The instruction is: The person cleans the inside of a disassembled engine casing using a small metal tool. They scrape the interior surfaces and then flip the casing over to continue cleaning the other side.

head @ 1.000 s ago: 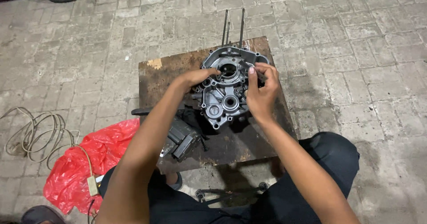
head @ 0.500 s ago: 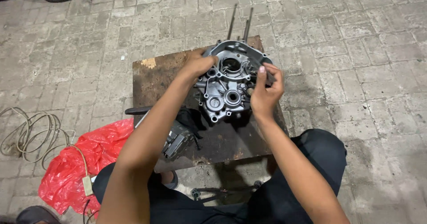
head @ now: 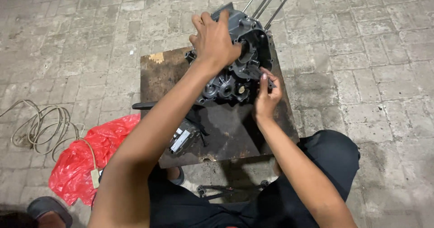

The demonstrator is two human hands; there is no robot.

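Left hand [head: 216,39] spread wide, gripping far top of engine case [head: 235,69], right hand [head: 266,94] pinching its near-right edge, case tilted on board [head: 226,133]

A dark, stained surface [head: 235,133] stands on a brick floor [head: 370,65]. On the surface sit an engine case [head: 230,81] and a small part [head: 183,137]. A red bag [head: 86,158] and cord [head: 43,126] lie on the floor.

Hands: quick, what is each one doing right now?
Left hand: closed over the top of the grey engine case, gripping it.
Right hand: fingers pinched at the case's right edge; anything held cannot be told.
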